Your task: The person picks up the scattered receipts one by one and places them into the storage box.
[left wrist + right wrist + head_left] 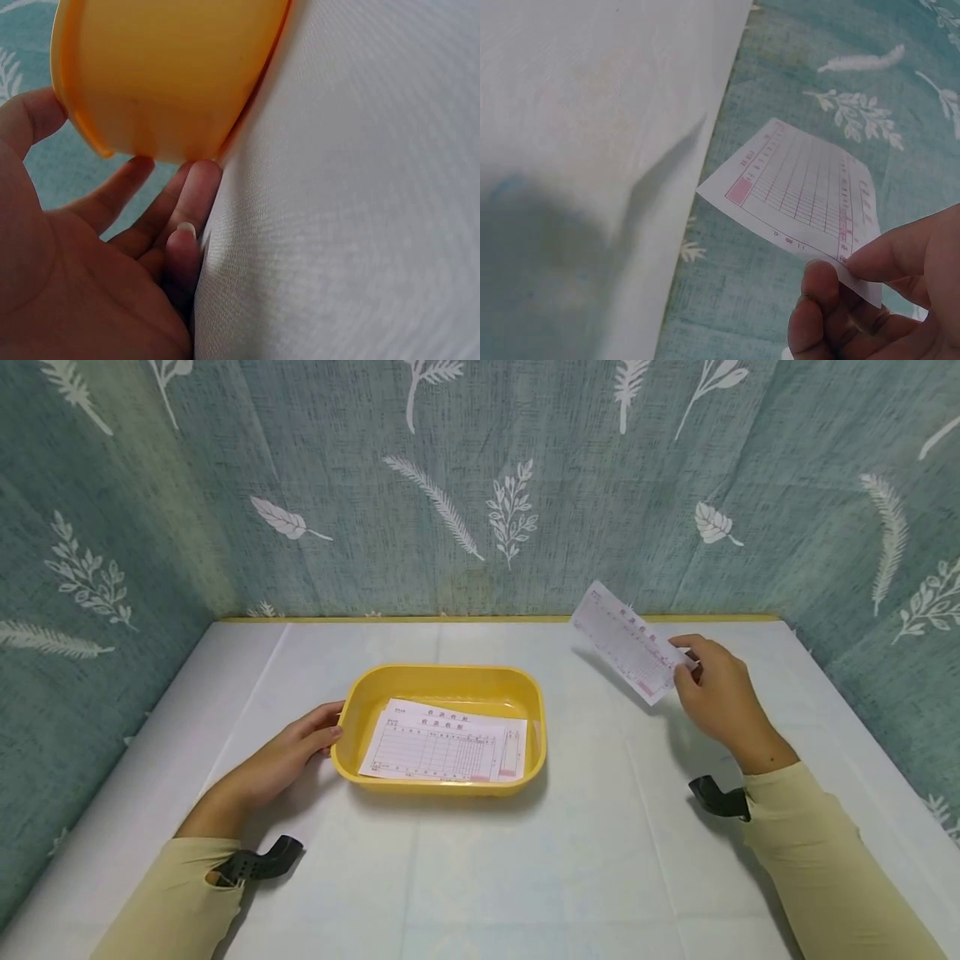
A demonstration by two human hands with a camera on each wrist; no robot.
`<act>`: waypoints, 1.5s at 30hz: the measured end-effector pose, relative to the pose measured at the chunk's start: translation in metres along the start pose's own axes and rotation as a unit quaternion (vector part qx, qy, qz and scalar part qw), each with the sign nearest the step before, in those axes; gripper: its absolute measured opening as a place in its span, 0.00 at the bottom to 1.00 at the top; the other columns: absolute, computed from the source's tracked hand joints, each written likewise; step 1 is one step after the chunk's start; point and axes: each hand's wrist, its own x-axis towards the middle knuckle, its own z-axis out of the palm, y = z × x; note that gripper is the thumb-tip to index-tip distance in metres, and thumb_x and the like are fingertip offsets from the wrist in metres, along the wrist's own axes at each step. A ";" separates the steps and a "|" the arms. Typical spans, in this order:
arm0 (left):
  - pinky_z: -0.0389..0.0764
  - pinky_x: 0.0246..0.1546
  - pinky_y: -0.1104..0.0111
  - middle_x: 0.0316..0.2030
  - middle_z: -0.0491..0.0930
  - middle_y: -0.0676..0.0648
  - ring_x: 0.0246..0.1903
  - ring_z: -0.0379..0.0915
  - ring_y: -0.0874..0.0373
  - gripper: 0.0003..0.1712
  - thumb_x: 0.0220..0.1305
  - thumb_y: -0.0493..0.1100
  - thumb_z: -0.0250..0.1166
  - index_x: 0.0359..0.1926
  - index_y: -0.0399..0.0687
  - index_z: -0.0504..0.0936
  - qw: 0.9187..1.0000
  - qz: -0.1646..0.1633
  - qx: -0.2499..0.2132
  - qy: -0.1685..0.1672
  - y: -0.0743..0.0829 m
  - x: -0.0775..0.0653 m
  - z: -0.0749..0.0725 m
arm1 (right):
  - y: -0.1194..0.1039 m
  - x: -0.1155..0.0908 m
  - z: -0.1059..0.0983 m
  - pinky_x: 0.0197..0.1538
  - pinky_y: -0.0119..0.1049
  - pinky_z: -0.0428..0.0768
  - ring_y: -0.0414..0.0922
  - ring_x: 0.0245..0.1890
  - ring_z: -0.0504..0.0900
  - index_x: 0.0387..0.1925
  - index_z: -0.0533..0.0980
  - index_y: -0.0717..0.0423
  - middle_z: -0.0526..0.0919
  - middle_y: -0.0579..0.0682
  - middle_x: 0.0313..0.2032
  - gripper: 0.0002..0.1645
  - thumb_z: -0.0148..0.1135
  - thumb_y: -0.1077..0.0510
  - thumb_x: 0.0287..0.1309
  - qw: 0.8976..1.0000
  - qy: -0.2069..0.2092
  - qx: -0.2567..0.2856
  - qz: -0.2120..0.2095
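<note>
A yellow plastic tray stands on the white-covered table, with several printed receipt slips lying overlapped inside. At its left end my left hand holds the tray. In the left wrist view, the thumb is at the rim and the fingertips meet the outer wall lower down, beside the tabletop. To the right of the tray, my right hand pinches one receipt slip by a corner between thumb and fingers. This slip hangs tilted above the table, its printed grid visible in the right wrist view.
A green leaf-patterned cloth rises behind the table and along both sides. A yellow strip edges the back of the white tabletop. Black curved wrist mounts sit at both sleeve cuffs.
</note>
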 end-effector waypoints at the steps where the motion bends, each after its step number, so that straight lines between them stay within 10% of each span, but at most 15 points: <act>1: 0.68 0.53 0.82 0.73 0.62 0.42 0.59 0.63 0.64 0.32 0.78 0.56 0.47 0.76 0.50 0.58 1.000 -0.001 0.000 -0.001 0.000 0.000 0.000 | -0.001 0.000 0.000 0.32 0.38 0.69 0.53 0.35 0.71 0.61 0.71 0.68 0.77 0.66 0.45 0.22 0.47 0.67 0.68 1.000 0.003 0.000 -0.004; 45: 0.67 0.53 0.84 0.73 0.61 0.42 0.60 0.63 0.61 0.32 0.78 0.55 0.48 0.76 0.50 0.58 1.000 0.003 -0.004 0.002 0.000 -0.001 0.000 | -0.065 -0.034 0.004 0.27 0.31 0.72 0.45 0.32 0.78 0.55 0.77 0.64 0.82 0.58 0.48 0.20 0.54 0.73 0.62 0.983 0.056 0.046 -0.168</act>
